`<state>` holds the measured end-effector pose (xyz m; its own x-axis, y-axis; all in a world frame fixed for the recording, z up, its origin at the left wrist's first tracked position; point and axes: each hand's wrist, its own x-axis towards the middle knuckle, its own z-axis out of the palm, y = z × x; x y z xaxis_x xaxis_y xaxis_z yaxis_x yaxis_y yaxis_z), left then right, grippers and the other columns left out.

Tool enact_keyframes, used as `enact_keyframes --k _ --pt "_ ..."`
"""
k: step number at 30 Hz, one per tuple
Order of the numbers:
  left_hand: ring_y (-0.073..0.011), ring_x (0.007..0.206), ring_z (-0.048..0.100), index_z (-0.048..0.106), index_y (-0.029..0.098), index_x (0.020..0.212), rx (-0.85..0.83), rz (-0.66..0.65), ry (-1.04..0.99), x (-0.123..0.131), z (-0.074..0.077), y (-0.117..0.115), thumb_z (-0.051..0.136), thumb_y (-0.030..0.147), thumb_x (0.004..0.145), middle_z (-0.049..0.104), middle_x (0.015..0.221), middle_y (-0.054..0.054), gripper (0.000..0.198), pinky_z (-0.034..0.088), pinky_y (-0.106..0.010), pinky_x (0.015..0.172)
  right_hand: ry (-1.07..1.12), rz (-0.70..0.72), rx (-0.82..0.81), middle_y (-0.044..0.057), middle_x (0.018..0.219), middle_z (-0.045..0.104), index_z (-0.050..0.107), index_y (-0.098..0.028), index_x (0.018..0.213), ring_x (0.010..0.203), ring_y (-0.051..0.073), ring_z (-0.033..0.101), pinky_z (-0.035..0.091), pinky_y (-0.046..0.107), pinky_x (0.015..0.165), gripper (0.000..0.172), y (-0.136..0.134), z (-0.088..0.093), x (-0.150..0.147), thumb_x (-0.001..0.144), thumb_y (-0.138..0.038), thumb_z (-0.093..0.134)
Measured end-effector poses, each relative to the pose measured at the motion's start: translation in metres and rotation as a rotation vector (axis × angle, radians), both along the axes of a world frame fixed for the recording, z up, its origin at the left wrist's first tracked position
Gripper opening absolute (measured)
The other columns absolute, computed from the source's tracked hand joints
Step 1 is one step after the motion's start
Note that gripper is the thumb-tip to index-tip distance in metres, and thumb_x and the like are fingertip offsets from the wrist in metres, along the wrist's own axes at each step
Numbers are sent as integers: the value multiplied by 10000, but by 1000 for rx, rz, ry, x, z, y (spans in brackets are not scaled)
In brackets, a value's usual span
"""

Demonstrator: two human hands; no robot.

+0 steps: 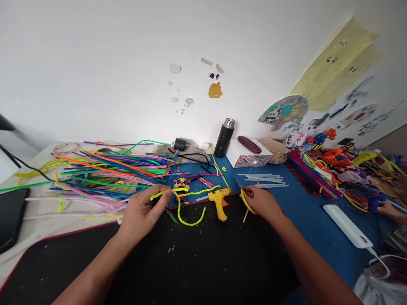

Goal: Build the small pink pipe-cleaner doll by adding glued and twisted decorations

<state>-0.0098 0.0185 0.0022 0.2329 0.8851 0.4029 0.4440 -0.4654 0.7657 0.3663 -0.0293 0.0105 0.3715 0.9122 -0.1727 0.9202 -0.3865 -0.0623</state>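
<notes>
My left hand (144,209) pinches a few yellow-green pipe cleaners (192,223) between thumb and fingers. Their loose ends stretch to the right, one curling down over the black mat. In my right hand (262,202) is a pair of scissors (248,204) with yellow and red handles; the blades point up and left, apart from the pipe cleaners. Between my hands lies a yellow hot glue gun (219,204). Just behind the held pipe cleaners is a small colourful figurine (181,183), partly covered by them.
Many coloured pipe cleaners (108,169) are piled at left, near a black tablet-like device (13,218). Behind stand a black thermos (224,140), a white box (243,154) and a bowl (275,149). Glue sticks (263,180) lie right. Another person's hand (392,212) shows beyond a white device (346,226).
</notes>
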Motion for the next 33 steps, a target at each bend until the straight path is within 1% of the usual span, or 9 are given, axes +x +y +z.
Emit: enact_keyframes --k 5,8,10,13,18,20,24,29,33 --pt "-171 631 646 722 226 817 -29 15 -35 1 2 0 599 473 974 735 721 3 318 484 -251 630 -25 22 -6 145 1073 818 741 -201 1275 959 331 760 443 330 671 371 -15 16 5 991 -369 569" --pt "-161 612 580 707 214 803 -77 -5 -75 2 2 -1 581 484 989 676 686 1 351 454 -253 602 18 -3 148 112 986 823 745 -220 1250 902 312 756 448 336 655 367 -26 29 -7 1002 -375 523" --pt "-156 618 561 690 209 787 -130 -45 -117 3 1 -1 574 488 998 645 680 0 369 445 -250 595 201 63 284 88 926 817 767 -238 1164 828 282 748 478 341 678 346 -31 33 -27 992 -427 533" --pt "-149 587 541 667 204 762 -211 -82 -167 6 2 -2 579 505 993 599 637 9 389 432 -247 567 557 189 337 73 888 804 782 -244 1063 775 254 733 525 342 708 342 -29 29 -70 984 -493 561" --pt "-153 577 564 674 201 758 -161 -78 -111 8 4 0 570 499 983 638 634 5 388 448 -252 568 825 315 445 30 832 744 760 -241 1112 632 181 628 505 307 628 301 -1 10 -135 945 -473 664" --pt "-159 616 606 696 202 789 -105 -69 -71 7 3 1 571 471 986 698 692 -4 356 479 -253 610 786 388 465 29 894 757 753 -250 1143 607 161 603 490 303 631 280 10 5 -151 957 -441 669" --pt "-163 676 656 735 207 872 -64 -78 -22 4 -4 3 573 432 1007 748 763 -4 309 498 -241 650 647 532 509 50 968 794 767 -244 1094 754 205 684 498 324 746 188 23 1 -167 1000 -344 639" --pt "-168 724 668 740 206 895 -82 -78 -35 1 -4 5 574 423 1023 757 820 -15 302 504 -245 685 605 567 545 52 957 819 783 -250 1053 820 227 741 496 312 759 210 31 0 -172 1038 -312 583" --pt "-201 898 700 717 214 1204 -55 -31 -109 -7 6 7 588 410 1024 767 1010 -48 296 529 -273 763 553 606 550 68 1051 833 793 -256 1084 942 261 769 511 328 806 247 32 -8 -172 1059 -289 549"
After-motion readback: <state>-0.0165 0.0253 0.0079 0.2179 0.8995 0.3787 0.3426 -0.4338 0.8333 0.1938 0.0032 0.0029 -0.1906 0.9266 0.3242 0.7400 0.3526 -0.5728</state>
